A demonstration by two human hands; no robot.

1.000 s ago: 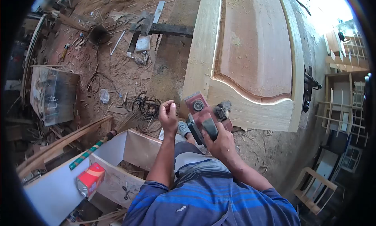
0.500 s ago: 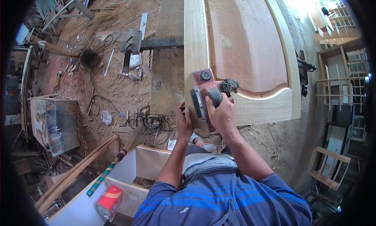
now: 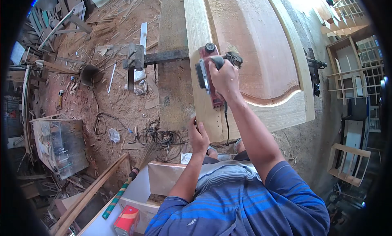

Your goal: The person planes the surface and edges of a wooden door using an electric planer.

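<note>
Right-hand grip [image 3: 225,78] on red planer [image 3: 213,91], small white shirt logo [image 3: 191,222]

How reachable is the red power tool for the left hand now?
Likely yes: the left hand is at the edge of the wooden door, with nothing visible between it and the red power tool; the right hand holds it from above.

You're in a woodworking workshop: corded power tool [image 3: 215,98] on a panelled wooden door [image 3: 255,52] before you, bar clamp [image 3: 165,57] at its side, wood scraps [image 3: 130,9] across the dusty floor [image 3: 90,99], slatted wooden frames [image 3: 352,150] off to your right.
</note>
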